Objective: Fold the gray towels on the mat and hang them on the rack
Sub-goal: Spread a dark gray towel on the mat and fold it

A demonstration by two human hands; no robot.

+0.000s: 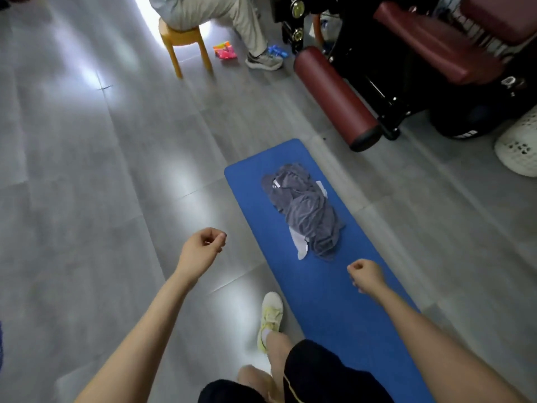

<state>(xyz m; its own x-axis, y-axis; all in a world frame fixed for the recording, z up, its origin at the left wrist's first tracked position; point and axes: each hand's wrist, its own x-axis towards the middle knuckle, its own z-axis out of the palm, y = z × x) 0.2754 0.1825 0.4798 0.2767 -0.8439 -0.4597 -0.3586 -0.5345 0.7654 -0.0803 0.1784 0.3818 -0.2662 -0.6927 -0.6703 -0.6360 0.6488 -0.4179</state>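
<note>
Through the head camera I look down on a gray tiled floor [101,170] with a long blue foam mat [328,309] running away from me on the right. The crumpled dark gray towels [305,210] lie in one heap on the far half of the mat, unfolded, with a white label showing near the top. Paler gray cloth pokes out at the heap's near edge and its right edge.

My left grip [202,247], a bare hand, hangs in the air over the floor just left of the mat, its fingers curled in and the thumb against them, holding nothing. My right grip [366,276] is over the mat on the near side of the heap and apart from it, also balled up around nothing.

Below the hands I see my pale yellow sneaker [271,315] on the floor at the mat's left edge, and black shorts [316,373].

Farther off, a seated person in beige trousers [232,13] is on a yellow stool [186,45]. A black exercise machine with dark red pads [334,97] stands beyond the mat, and a white perforated basket [520,146] sits at the right edge.
</note>
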